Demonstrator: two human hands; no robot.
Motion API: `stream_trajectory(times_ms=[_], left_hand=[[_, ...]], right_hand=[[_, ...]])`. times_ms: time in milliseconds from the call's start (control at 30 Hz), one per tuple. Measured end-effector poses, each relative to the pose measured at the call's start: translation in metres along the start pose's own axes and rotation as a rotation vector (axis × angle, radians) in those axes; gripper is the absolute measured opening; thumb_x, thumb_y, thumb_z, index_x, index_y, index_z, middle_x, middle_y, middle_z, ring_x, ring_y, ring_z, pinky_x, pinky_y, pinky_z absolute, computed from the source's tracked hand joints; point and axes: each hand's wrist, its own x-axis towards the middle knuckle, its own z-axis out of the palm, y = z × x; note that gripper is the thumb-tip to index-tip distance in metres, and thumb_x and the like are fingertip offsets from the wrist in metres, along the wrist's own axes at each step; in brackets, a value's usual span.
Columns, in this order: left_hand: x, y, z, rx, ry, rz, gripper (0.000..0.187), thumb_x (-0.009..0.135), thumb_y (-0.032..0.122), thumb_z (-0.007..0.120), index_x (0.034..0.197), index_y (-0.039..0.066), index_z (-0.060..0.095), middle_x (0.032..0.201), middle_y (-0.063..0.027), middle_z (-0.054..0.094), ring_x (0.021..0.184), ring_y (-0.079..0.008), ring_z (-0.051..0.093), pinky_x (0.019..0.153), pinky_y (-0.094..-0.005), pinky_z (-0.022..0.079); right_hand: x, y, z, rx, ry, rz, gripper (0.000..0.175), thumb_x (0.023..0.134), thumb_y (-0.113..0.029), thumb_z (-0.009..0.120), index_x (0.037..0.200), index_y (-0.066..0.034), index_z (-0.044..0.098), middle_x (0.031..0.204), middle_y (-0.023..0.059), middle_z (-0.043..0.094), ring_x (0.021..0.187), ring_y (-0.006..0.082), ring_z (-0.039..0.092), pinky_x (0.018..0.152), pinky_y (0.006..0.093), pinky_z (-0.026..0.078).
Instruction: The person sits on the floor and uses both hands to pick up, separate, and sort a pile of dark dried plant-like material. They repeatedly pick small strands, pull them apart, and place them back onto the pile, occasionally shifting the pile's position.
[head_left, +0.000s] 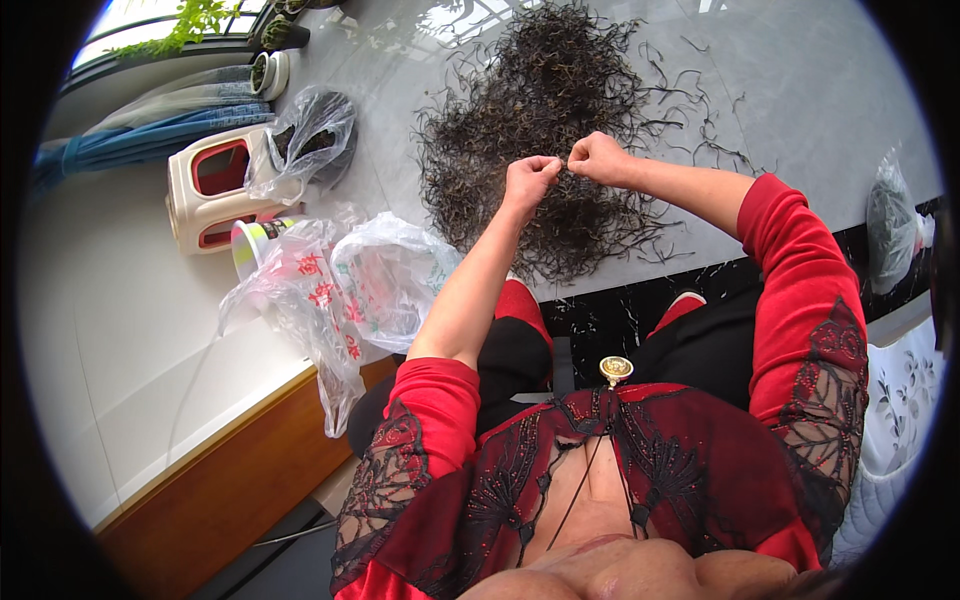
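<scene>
A broad heap of dark, curled dried plant strands (517, 120) lies on the grey tiled floor before me. Over its middle, my left hand (531, 181) and my right hand (600, 159) meet almost fingertip to fingertip. Thumb and forefinger of each hand are pinched together on what looks like a small dried strand, mostly hidden by the fingers. Loose strands are scattered to the right of the heap. Left of my left forearm, a translucent white plastic bag (397, 277) hangs with its mouth spread; I cannot make out its contents.
A cream plastic stool (225, 187) with red openings stands at left, beside a clear bag (311, 142) with dark contents. Near it are a colourful bucket (251, 244) and a bag with red writing (300, 292). Another filled bag (891, 225) stands at far right. Potted plants line the window.
</scene>
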Motion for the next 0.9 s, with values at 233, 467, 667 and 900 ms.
stream_trajectory(times_ms=[233, 467, 667, 900], left_hand=[[0.003, 0.001, 0.000, 0.010, -0.056, -0.033, 0.015, 0.086, 0.016, 0.068, 0.091, 0.002, 0.069, 0.080, -0.0009, 0.067, 0.068, -0.0078, 0.057, 0.064, -0.0223, 0.046], [0.003, 0.004, 0.003, -0.050, -0.040, -0.113, 0.016, 0.086, 0.017, 0.067, 0.092, 0.002, 0.066, 0.079, -0.0022, 0.067, 0.064, -0.0074, 0.060, 0.058, -0.0210, 0.046], [0.006, 0.005, 0.008, -0.051, -0.053, -0.174, 0.016, 0.088, 0.015, 0.061, 0.090, 0.000, 0.062, 0.078, -0.0067, 0.066, 0.064, -0.0121, 0.063, 0.055, -0.0205, 0.048], [0.006, 0.011, 0.009, -0.016, -0.055, -0.241, 0.016, 0.091, 0.015, 0.057, 0.092, 0.000, 0.060, 0.080, -0.0086, 0.067, 0.069, -0.0160, 0.067, 0.057, -0.0226, 0.052]], right_hand=[[0.001, 0.002, 0.000, 0.038, -0.022, 0.029, 0.011, 0.072, -0.013, 0.069, 0.075, -0.0021, 0.069, 0.067, 0.0050, 0.066, 0.060, 0.0111, 0.059, 0.056, 0.0296, 0.049], [0.003, 0.001, 0.004, -0.058, 0.010, 0.007, 0.017, 0.070, -0.020, 0.072, 0.075, -0.0033, 0.070, 0.070, 0.0096, 0.068, 0.066, 0.0167, 0.064, 0.062, 0.0319, 0.051], [0.002, -0.002, 0.007, -0.131, 0.043, 0.011, 0.017, 0.069, -0.022, 0.069, 0.073, -0.0050, 0.070, 0.076, 0.0158, 0.069, 0.074, 0.0273, 0.068, 0.070, 0.0373, 0.053], [0.002, -0.003, 0.015, -0.170, 0.070, 0.062, 0.014, 0.070, -0.018, 0.064, 0.072, -0.0048, 0.069, 0.076, 0.0180, 0.068, 0.076, 0.0303, 0.067, 0.071, 0.0396, 0.053]])
